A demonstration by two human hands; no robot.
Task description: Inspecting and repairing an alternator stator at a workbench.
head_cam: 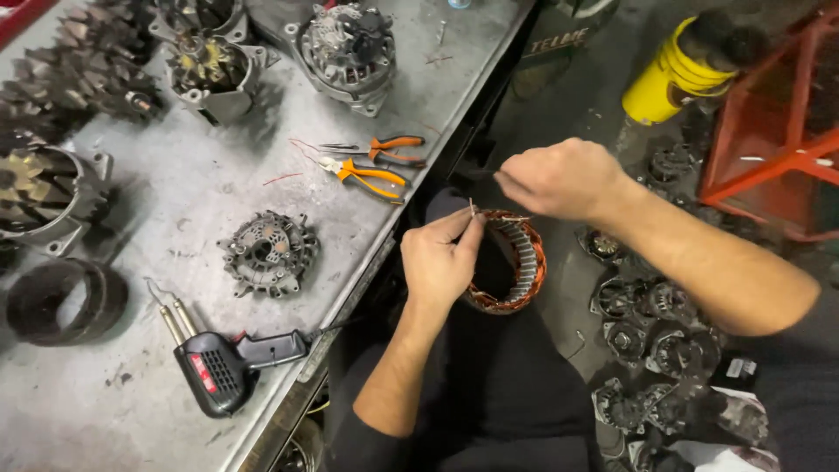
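Close in over the lap, both hands on the stator ring (516,262): left hand (437,262) pinching a wire lead, right hand (559,179) clenched on another, leads loose, soldering gun (223,367) idle on table (201,188).

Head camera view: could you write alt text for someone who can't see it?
Two bare hands, left hand and right hand, pinch thin wire ends on a copper-wound stator ring held over the person's lap. Beside them, a grey metal workbench holds orange-handled pliers, a black soldering gun and several alternator housings.
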